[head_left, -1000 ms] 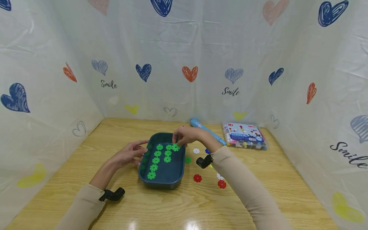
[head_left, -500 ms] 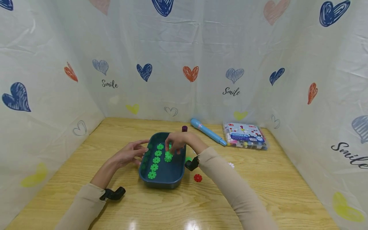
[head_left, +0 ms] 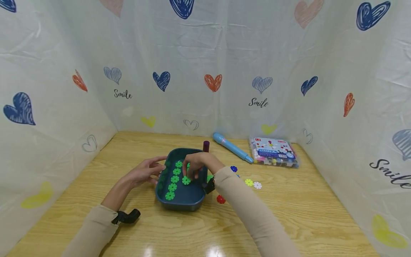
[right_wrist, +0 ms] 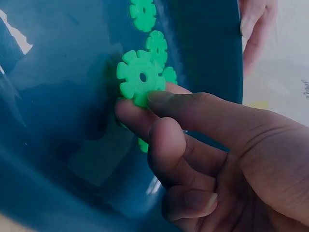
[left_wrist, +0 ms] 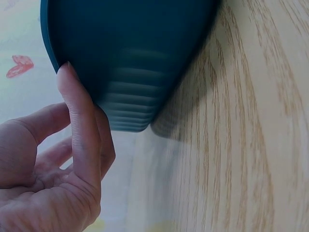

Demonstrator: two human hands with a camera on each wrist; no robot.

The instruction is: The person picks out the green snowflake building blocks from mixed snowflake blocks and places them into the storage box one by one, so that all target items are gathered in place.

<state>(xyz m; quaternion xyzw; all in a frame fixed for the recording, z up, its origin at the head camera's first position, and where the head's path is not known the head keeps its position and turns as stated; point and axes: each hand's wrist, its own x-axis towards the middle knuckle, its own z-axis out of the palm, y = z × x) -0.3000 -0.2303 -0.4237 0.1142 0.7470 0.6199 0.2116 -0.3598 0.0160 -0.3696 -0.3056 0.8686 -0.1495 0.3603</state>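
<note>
A deep teal tray [head_left: 181,207] stands on the table with several green notched plastic discs [head_left: 174,179] in a column along its left side. My left hand [head_left: 146,172] holds the tray's left rim, a fingertip bent onto the edge in the left wrist view. My right hand [head_left: 196,164] reaches into the tray. Its thumb and finger pinch a green disc [right_wrist: 141,78] by the edge, seen face-on in the right wrist view. In the head view this hand covers most of the second group of green discs. Whether the pinched disc touches the tray floor, I cannot tell.
Right of the tray lie loose discs: red [head_left: 221,199], green [head_left: 210,177], blue [head_left: 234,169], yellow [head_left: 249,182] and white [head_left: 258,185]. Farther back are a dark purple cylinder [head_left: 206,145], a blue stick-shaped toy [head_left: 232,148] and a clear box of beads [head_left: 274,152].
My right hand has moved from the tray's far right rim, left and nearer to me, with the green disc. The left hand and the tray stay in place.
</note>
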